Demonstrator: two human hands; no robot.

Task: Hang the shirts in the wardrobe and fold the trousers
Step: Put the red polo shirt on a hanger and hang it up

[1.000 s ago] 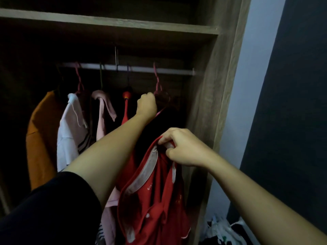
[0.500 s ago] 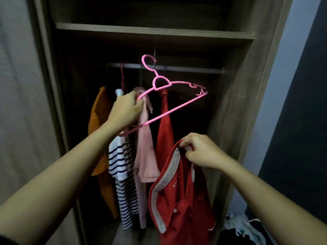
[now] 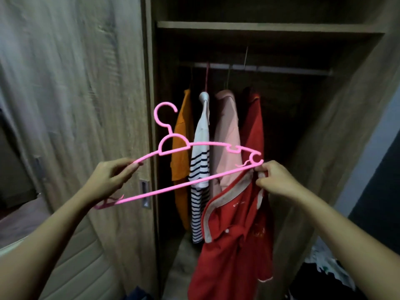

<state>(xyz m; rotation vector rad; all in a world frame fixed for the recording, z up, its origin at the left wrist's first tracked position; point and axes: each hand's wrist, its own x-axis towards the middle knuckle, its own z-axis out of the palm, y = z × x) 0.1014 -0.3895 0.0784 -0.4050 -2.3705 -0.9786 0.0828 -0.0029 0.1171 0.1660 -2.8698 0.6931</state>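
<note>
**Item: red shirt** [image 3: 233,245]. Polo cut, deep red, with a pale grey-beige collar, small white lettering inside the neckband, one white button on the placket, a faint print on the chest and pale trim at a sleeve hem. It hangs limp and creased from its collar, in front of the open wardrobe [image 3: 324,148], low and right of centre.

**Item: pink hanger** [image 3: 173,188]. Thin plastic with a hook, a small loop at the neck and notched shoulders. It is held tilted, off the rail [image 3: 270,69], across the wardrobe opening.

**Left hand** [image 3: 110,180]: thumb and fingers pinch the hanger's left shoulder.

**Right hand** [image 3: 277,180]: fingers bunched on the red shirt's collar. The hanger's right tip meets the collar there; whether it is inside the neck cannot be told.

**On the rail, left to right:** orange garment [image 3: 183,148], striped shirt [image 3: 200,169], pale pink shirt [image 3: 227,137], second red garment [image 3: 252,131].
</note>
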